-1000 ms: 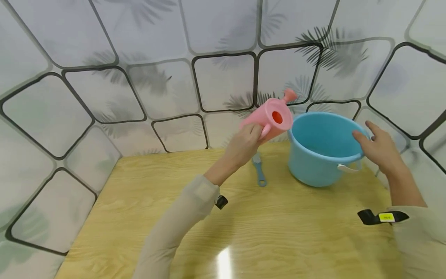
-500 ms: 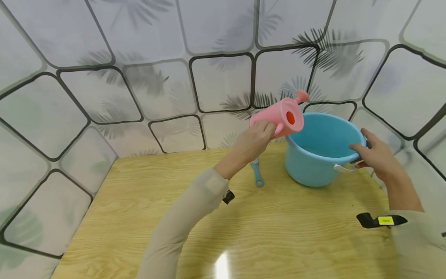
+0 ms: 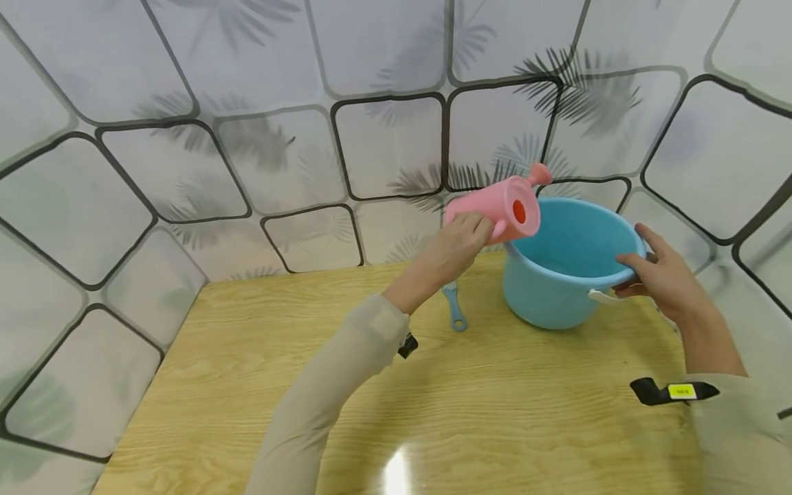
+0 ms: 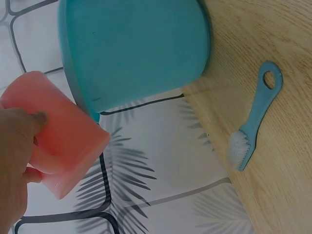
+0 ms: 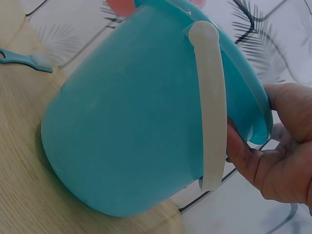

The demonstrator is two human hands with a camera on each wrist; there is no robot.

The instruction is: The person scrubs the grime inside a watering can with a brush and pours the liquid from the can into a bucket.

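My left hand grips the handle of a pink watering can, which is tipped on its side at the bucket's left rim. Its spout and rose point toward the back right, near that rim, and a red-orange opening shows in its top. Whether water runs out cannot be made out. On the right, my right hand holds the rim of a light blue bucket between thumb and fingers. A white bail handle hangs against the bucket's side in the right wrist view.
A blue brush with white bristles lies on the wooden table, left of the bucket. Patterned wall covering rises behind the table and along both sides.
The left hand has carried the watering can rightward to the bucket's rim. The right hand's fingers, earlier spread at the rim, have closed round it.
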